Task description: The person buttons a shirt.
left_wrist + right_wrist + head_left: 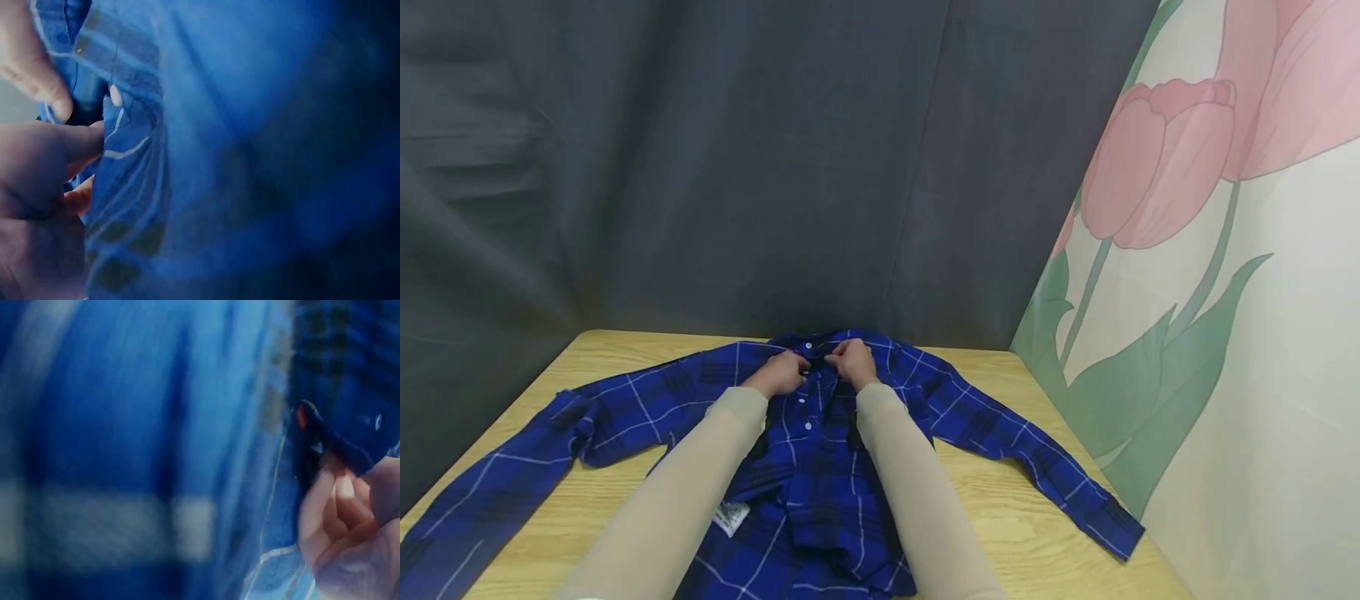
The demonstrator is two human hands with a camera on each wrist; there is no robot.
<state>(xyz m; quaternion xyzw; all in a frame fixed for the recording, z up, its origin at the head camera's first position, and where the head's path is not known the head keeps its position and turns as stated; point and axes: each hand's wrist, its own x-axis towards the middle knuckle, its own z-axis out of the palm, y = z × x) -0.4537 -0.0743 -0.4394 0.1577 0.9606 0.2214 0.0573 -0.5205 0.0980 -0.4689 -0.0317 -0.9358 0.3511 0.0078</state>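
A blue plaid button-up shirt (pixel 827 479) with white lines lies front up, its sleeves spread to both sides. Near the collar, my left hand (pixel 782 372) pinches one edge of the shirt front; in the left wrist view its thumb and fingers grip the cloth close to a white button (pixel 115 95). Opposite it, my right hand (pixel 854 362) pinches the other front edge, and the right wrist view shows fingertips (pixel 340 478) closed on dark cloth. Between the hands, a collar button (pixel 808 345) shows. Lower buttons (pixel 808 426) run down the placket. Cloth blurs much of both wrist views.
The shirt covers much of a light wooden table (pixel 1015 517). A dark grey curtain (pixel 737 167) hangs behind the table's far edge. A wall cloth with pink tulips (pixel 1157 158) borders the right side. A white label (pixel 730 517) shows on the shirt's lower part.
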